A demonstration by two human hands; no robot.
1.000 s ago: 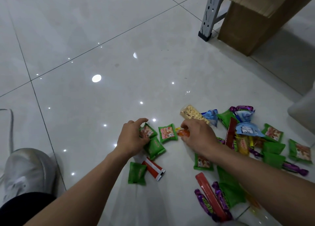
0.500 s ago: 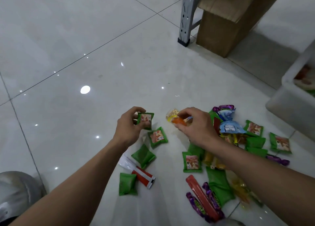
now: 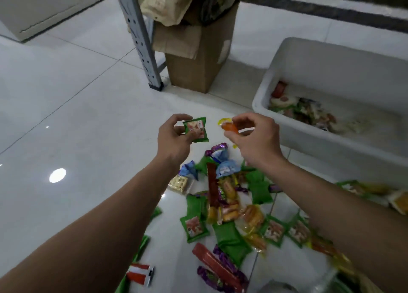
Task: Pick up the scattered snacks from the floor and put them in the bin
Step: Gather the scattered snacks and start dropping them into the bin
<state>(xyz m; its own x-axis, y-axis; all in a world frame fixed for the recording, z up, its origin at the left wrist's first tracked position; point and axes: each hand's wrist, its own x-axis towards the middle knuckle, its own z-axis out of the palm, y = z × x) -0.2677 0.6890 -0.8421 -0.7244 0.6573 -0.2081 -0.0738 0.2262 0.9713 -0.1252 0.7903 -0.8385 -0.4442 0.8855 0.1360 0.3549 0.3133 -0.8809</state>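
Observation:
My left hand [image 3: 174, 139] is raised off the floor and pinches a small green snack packet [image 3: 196, 129]. My right hand [image 3: 256, 138] is beside it and holds an orange and yellow wrapped snack [image 3: 228, 126] between fingers and thumb. The white bin [image 3: 284, 56] stands to the right, with several snacks lying in it. A pile of scattered snacks [image 3: 229, 200] covers the white tiled floor below my hands: green packets, a red stick, purple wrappers, blue wrappers and a cracker pack [image 3: 179, 183].
A grey metal rack leg [image 3: 143, 38] and a brown cardboard box [image 3: 198, 56] stand behind the pile. More snacks [image 3: 362, 189] lie along the bin's near side. A red and white packet [image 3: 141, 275] lies at the bottom left.
Both hands have lifted from the floor, each with its snack, and moved up and rightward. The view has swung right, so the bin is now in full sight.

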